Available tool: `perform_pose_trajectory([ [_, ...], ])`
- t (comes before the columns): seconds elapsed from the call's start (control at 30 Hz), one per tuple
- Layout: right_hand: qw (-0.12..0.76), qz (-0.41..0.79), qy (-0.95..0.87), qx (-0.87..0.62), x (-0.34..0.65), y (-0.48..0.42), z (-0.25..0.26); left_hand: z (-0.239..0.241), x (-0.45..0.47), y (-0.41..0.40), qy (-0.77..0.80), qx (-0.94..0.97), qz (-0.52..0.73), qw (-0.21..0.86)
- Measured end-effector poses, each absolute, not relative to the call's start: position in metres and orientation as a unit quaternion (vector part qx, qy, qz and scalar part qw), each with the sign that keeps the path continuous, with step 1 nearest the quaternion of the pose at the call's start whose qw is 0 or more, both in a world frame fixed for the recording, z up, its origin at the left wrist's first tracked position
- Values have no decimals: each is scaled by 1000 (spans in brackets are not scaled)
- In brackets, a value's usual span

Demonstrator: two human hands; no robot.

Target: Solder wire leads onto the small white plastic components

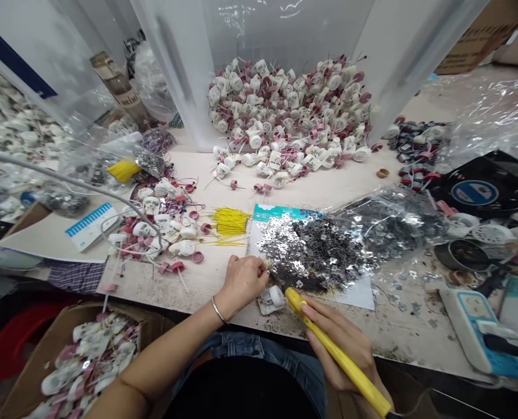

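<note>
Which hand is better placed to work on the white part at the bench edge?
Right, I'd judge: the right hand grips the yellow soldering iron, whose end sits beside the white part. The left hand rests by the silver pile.

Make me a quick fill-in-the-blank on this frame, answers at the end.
The right hand grips a soldering iron with a ____ handle. The left hand sits beside a heap of small ____ metal pieces. A bracelet circles the ____ wrist. The clear bin behind holds a pile of white and ____ parts.
Missing words: yellow, silver, left, pink.
</note>
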State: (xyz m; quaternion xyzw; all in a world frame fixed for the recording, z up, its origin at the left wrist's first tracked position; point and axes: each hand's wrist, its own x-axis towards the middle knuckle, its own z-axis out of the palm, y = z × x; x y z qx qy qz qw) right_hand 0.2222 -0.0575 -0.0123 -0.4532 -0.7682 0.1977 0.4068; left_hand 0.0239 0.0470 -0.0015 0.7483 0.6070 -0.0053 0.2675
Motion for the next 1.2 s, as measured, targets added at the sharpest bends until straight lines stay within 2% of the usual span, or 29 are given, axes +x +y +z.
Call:
perform_pose_trajectory([
  [0.23,499,170,-682,-507,193,-51,-33,1,26,49,607,747,-20,271],
  [0.5,505,152,-677,-513,167,-39,-48,9,13,49,599,753,-49,267],
  [0.67,539,90,-610,-574,184,-42,-42,5,21,49,577,782,12,236],
  [0.93,539,39,-598,-593,198,-46,-42,-5,33,54,546,810,34,211],
  [1.1,540,58,-605,-582,200,-50,-46,-2,7,61,541,800,31,258],
  [1.2,547,62,-598,-583,199,-51,-46,-3,-14,73,612,769,33,184],
])
